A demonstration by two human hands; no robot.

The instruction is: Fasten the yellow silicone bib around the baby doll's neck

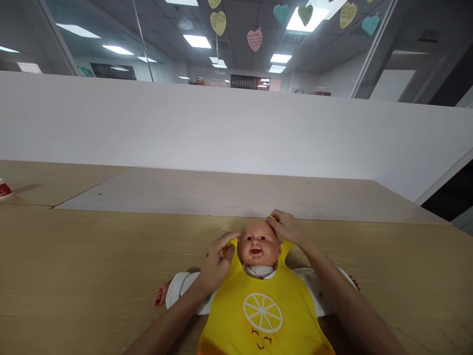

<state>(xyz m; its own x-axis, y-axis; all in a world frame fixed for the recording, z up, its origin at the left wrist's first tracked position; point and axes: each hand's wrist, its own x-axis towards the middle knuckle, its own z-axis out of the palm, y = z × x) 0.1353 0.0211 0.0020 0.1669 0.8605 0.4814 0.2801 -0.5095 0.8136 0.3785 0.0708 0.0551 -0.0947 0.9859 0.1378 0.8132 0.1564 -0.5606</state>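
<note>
Between the left hand (216, 261) and the right hand (286, 227), the head of a doll (260, 249) is framed, with its face turned up. The left forearm (181, 313) is reached up from the lower left, and the left hand is held beside the doll's cheek, with its back turned up. Its fingers are bent toward the thumb, and one strap of a yellow bib (264, 291) is pinched there. The right forearm (343, 298) is slanted in from the lower right, and the right hand is bent over the side of the doll's head, near the top. Its fingers are curled down, and a small bit of the other strap is gripped at their tips.

Just below both hands, the bib is spread over the doll's chest. A white lemon slice is printed on it, with a little smiling face drawn underneath. Out past the wrists, the doll's arms are stretched sideways in white sleeves (178, 290). Under the hands, a wood-coloured table (92, 266) is seen. Far to the left of the left hand, a red and white thing (4, 190) is cut off by the edge of the view. Beyond the hands, a white wall (221, 128) is seen, and above it heart-shaped notes (254, 40) are put up. Writing is shown on some, but it is too small to be read.
</note>
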